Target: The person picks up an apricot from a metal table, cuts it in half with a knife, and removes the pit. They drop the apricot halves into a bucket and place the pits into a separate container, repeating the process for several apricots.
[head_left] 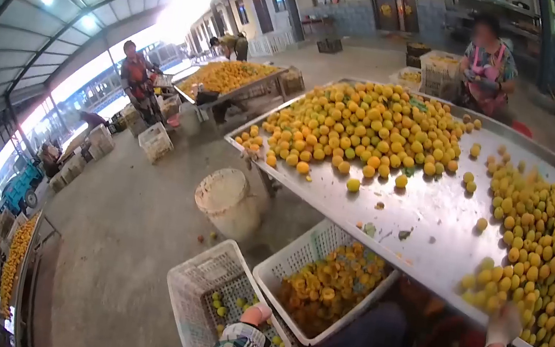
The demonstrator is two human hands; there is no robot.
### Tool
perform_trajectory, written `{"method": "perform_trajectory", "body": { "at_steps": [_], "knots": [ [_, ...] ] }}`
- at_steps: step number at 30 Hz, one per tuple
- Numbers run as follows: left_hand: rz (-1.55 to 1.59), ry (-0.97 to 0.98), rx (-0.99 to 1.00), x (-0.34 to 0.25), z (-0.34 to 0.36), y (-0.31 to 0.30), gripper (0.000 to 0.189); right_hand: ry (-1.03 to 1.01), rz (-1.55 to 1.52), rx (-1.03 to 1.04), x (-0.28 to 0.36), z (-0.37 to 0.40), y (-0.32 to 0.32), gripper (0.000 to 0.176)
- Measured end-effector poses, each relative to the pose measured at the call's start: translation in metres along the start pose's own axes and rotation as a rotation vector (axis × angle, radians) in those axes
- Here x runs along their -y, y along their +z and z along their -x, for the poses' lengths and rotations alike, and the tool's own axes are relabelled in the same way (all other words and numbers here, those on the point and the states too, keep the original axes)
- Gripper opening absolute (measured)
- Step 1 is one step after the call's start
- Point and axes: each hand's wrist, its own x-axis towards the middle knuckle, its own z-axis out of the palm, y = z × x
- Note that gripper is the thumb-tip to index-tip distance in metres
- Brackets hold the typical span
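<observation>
My right hand [504, 326], in a pale glove, is at the near edge of the metal table [421, 229], against a heap of small round yellow-orange fruits [549, 246] that look like apricots. It is blurred, and its fingers are hard to make out. Low in the view, my left hand [257, 313] is over the right side of a white plastic crate [191, 283] holding a few greenish fruits [220, 306]. Its fingers are partly hidden, so I cannot see whether it holds anything. Beside it, another white crate [314, 241] contains split orange fruit pieces [333, 280].
A larger fruit pile [372, 127] covers the table's far side. A whitish bucket [226, 202] stands on the floor to the left. Across the table is a person in a pink apron [489, 76]. Other people and fruit-covered tables [227, 78] are farther back.
</observation>
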Motion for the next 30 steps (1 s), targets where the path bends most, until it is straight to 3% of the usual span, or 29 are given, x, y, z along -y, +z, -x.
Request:
{"method": "perform_trajectory", "body": {
  "at_steps": [5, 8, 12, 14, 16, 18, 20, 22, 24, 26, 28, 30],
  "knots": [
    [0.082, -0.133, 0.086, -0.033, 0.066, -0.018, 0.036, -0.010, 0.087, 0.022, 0.004, 0.002, -0.008, 0.017],
    [0.092, 0.097, -0.059, -0.016, 0.040, -0.009, 0.033, 0.046, 0.053, 0.061, 0.006, -0.001, -0.010, 0.017],
    [-0.560, 0.315, 0.014, -0.015, 0.046, -0.017, 0.039, -0.021, 0.052, 0.001, 0.000, 0.003, -0.005, 0.016],
    [0.110, -0.302, 0.185, -0.018, 0.037, -0.018, 0.032, -0.011, 0.035, 0.029, 0.006, 0.002, -0.013, 0.016],
    [-0.056, 0.078, 0.081, -0.023, 0.056, -0.026, 0.029, -0.047, 0.028, -0.001, 0.007, 0.002, -0.013, 0.015],
    [0.100, -0.102, 0.074, -0.058, 0.100, -0.034, 0.029, -0.073, 0.040, -0.066, 0.006, 0.003, -0.012, 0.014],
    [-0.068, 0.043, 0.023, -0.054, 0.099, -0.033, 0.030, -0.052, -0.021, -0.049, 0.003, 0.003, -0.009, 0.014],
    [0.005, -0.056, 0.023, -0.066, 0.109, -0.037, 0.030, -0.063, 0.004, -0.073, 0.000, 0.003, -0.003, 0.016],
    [-0.093, -0.025, 0.014, -0.041, 0.065, -0.025, 0.031, -0.068, 0.028, -0.040, -0.004, 0.001, -0.001, 0.018],
    [-0.104, -0.027, -0.014, -0.042, 0.070, -0.025, 0.029, -0.037, 0.044, 0.003, -0.011, 0.002, 0.007, 0.021],
    [-0.422, 0.208, 0.030, -0.025, 0.051, -0.020, 0.030, -0.053, 0.081, -0.017, -0.012, 0.002, 0.010, 0.021],
    [-0.419, 0.344, 0.064, -0.004, 0.031, -0.017, 0.033, -0.087, 0.088, -0.053, -0.016, 0.003, 0.014, 0.020]
  ]
}}
